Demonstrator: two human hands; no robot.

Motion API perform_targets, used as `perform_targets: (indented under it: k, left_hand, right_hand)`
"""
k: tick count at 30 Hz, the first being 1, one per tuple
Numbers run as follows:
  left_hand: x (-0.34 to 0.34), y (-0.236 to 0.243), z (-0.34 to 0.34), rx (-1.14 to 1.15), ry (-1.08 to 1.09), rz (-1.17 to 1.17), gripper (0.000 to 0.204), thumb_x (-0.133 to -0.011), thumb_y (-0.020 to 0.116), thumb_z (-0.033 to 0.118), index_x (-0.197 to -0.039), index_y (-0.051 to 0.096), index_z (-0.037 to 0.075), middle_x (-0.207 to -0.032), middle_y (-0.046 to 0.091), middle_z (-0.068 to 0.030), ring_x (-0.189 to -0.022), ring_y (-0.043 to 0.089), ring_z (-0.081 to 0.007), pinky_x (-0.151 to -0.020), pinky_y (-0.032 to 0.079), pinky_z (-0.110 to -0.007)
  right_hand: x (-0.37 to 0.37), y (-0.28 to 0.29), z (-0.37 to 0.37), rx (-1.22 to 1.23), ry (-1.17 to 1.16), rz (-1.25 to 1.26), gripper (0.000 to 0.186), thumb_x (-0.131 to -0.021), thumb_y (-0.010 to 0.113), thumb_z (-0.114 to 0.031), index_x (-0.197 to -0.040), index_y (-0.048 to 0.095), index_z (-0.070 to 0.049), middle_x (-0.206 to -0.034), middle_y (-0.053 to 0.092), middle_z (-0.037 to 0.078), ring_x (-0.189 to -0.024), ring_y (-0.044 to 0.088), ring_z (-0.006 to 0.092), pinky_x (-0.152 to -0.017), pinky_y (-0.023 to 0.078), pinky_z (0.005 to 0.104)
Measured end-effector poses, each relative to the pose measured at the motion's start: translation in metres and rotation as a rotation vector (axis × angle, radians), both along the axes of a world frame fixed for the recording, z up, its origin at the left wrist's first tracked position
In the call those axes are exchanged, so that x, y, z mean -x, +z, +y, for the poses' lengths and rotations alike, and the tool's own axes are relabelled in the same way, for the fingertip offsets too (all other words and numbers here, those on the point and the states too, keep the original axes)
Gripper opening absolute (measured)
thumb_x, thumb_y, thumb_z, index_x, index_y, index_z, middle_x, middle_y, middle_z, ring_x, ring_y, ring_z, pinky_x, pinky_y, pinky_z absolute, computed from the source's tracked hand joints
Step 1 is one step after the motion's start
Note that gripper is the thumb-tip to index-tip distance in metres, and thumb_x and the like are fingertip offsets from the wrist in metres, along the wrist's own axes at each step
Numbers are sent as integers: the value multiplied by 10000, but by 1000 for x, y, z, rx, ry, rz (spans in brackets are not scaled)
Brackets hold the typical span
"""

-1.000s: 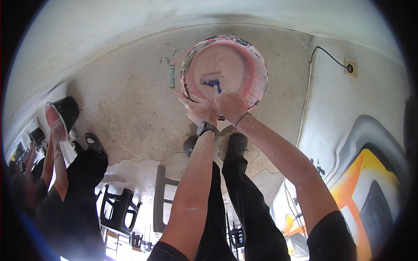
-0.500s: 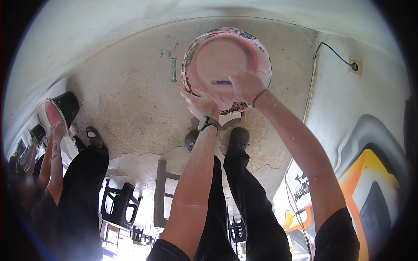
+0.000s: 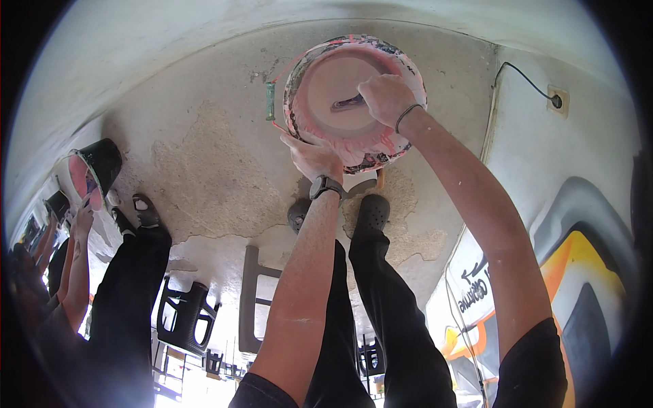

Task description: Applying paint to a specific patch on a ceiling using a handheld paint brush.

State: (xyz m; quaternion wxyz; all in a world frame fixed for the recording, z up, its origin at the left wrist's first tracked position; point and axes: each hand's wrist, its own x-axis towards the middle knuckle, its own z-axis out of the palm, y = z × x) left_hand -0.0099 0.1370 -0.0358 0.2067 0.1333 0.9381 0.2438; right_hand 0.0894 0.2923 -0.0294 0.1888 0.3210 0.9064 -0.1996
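Note:
A round bucket [image 3: 373,163], smeared with pink, white and black, holds pale pink liquid [image 3: 333,81]. Its red wire handle with a green grip [image 3: 270,100] sticks out to the left. My left hand [image 3: 313,153], wearing a watch, grips the near-left rim, fingers wrapped against it. My right hand [image 3: 382,96] is closed on a dark scraper-like tool [image 3: 345,105] inside the bucket; the tool's lower end is coated and partly hidden in the liquid.
A co-worker [image 3: 126,285] is at left with hands in a black bucket [image 3: 102,163]. Plastic stools [image 3: 178,311] stand behind. A painted wall [image 3: 578,251] with a plugged-in socket [image 3: 558,102] runs along the right; a pale wall [image 3: 204,27] curves across the top.
The bucket has shifted upward in the picture. My right hand has moved up and right with the tool, whose blade was more visible before. My left hand has stayed on the rim.

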Motion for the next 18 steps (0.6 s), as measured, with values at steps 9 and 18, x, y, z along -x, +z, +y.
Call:
perform_targets:
  k: [9, 18]
  left_hand:
    - [-3, 6, 2, -8, -8, -12, 375, -993, 417, 158, -1268, 389, -96, -1055, 599, -364, -987, 598, -512, -799, 470, -552]
    - [-1, 2, -1, -8, -12, -29, 419, -992, 409, 155, -1326, 361, -94, -1059, 599, -366, -982, 598, -513, -796, 472, -553]
  right_hand:
    - [2, -11, 6, -97, 3, 28, 116, -801, 610, -84, -872, 701, -73, -887, 702, 149, -863, 706, 301, -746, 574, 426]
    - [1, -1, 3, -195, -86, 66, 94, -834, 589, -99, -860, 677, -76, -849, 705, 123, -834, 712, 291, -727, 577, 408]
